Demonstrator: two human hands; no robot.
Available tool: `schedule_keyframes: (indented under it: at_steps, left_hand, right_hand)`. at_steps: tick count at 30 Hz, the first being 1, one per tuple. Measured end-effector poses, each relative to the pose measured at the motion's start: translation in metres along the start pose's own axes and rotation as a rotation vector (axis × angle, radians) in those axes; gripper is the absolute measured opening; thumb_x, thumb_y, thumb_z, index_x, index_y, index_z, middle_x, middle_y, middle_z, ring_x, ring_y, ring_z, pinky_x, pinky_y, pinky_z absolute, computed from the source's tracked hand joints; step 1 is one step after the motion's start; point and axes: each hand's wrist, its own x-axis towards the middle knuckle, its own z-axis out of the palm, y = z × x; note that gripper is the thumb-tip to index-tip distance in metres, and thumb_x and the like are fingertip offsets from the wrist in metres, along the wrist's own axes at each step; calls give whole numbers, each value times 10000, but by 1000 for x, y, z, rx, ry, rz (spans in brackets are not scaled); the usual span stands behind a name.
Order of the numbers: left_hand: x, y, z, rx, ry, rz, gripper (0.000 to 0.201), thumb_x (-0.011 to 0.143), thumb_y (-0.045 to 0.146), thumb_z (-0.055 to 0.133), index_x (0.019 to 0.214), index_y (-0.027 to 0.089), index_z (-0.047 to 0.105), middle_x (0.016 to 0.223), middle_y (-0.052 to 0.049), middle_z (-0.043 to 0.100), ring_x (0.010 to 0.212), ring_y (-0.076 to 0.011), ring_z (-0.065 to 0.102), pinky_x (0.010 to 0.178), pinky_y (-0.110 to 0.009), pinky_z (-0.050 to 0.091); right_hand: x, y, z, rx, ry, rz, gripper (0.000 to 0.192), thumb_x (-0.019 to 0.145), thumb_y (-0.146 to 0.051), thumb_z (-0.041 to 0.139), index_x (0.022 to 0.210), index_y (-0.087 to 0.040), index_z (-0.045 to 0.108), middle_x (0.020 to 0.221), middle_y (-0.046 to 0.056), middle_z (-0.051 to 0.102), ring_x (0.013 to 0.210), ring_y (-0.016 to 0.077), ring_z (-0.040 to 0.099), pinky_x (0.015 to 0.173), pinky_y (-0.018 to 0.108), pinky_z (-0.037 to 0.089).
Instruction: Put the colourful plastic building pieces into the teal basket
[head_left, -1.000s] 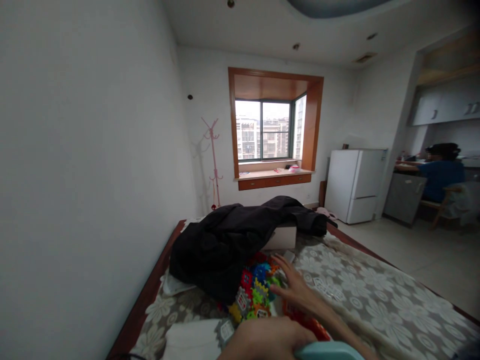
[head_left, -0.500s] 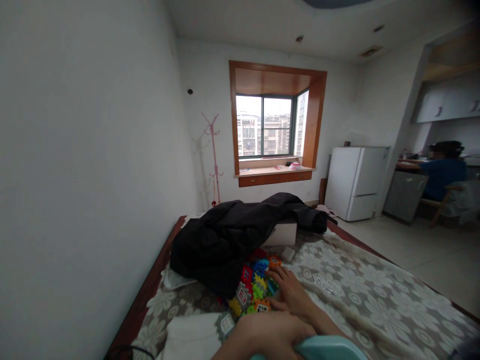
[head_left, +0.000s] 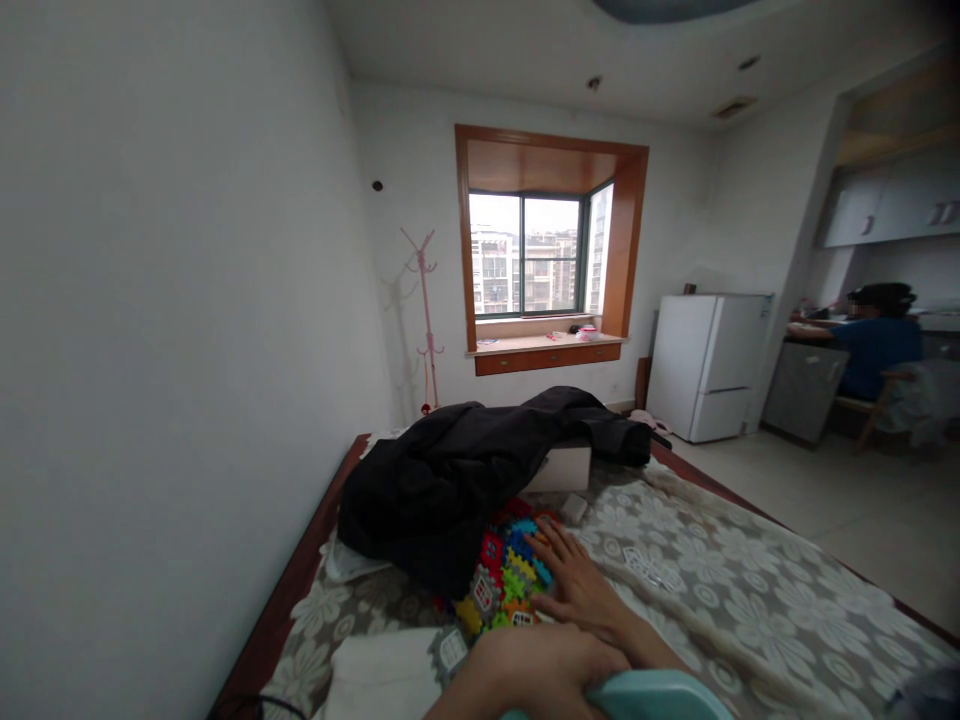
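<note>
"Biggest first: what's there?"
"The bed [head_left: 757,570]. On its far part lies a black coat [head_left: 442,470], and by the coat's near right edge, a pile of blocks [head_left: 517,577]."

"Which way does the pile run?"
"Longer from near left to far right, as far as it shows; the coat and the hands hide some."

"Which hand is nearer?"
"The right hand [head_left: 576,590]. It's at the pile's right side, fingers spread and seeming to touch the blocks. I can't tell whether it has hold of one."

"And the left hand [head_left: 547,665]?"
"On the near side, so the pile lies beyond it. It's curled round a teal thing [head_left: 660,695], fingertips hidden."

"Anything smaller?"
"One grey block [head_left: 452,647], near left of the pile."
</note>
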Motion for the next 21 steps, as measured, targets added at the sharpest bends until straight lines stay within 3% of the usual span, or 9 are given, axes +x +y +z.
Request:
schedule_keyframes:
  at_steps: [3,7,10,14,18,21]
  left_hand:
    - [0,0,0,17,-1,-16,400,831,448,615,1148,209,659,1138,-97,754,962,-301,731,684,-322,496]
    - [0,1,-1,23,-9,-19,401,835,436,608,1167,218,658,1130,-95,763,937,-306,735,664,-324,480]
    - [0,0,0,7,-4,21,351,841,399,608,1132,211,666,1102,-82,763,909,-278,733,666,-310,482]
    - [2,-4,3,32,42,34,360,833,430,652,1108,198,672,1052,-75,751,902,-270,724,692,-310,514]
    - [2,-4,4,32,19,22,333,850,412,637,1105,201,671,1008,-61,744,844,-248,718,666,-298,513]
    - [1,-2,2,53,15,19,312,855,415,628,1078,200,669,1018,-63,744,850,-245,718,673,-295,514]
  right_hand:
    - [0,-2,-1,8,-62,-5,692,817,-482,798,1479,-477,597,1556,57,591,1459,455,490,1275,678,193]
    - [3,-8,-7,37,30,-30,458,887,-416,712,1344,-444,722,1321,75,749,1275,402,658,1259,628,280]
    - [2,-11,-8,94,54,-92,520,898,-410,696,1415,-456,669,1469,40,669,1360,397,607,1245,599,334]
    - [0,-15,-8,105,-66,-83,689,811,-428,774,1480,-444,610,1498,38,648,1382,407,581,1227,565,371]
    - [0,-17,-10,42,-56,-32,537,822,-411,719,1358,-371,718,1296,93,741,1220,380,646,1079,502,491]
    - [0,-17,-10,37,-48,-52,553,814,-459,739,1362,-385,710,1447,78,666,1336,405,577,1144,524,434]
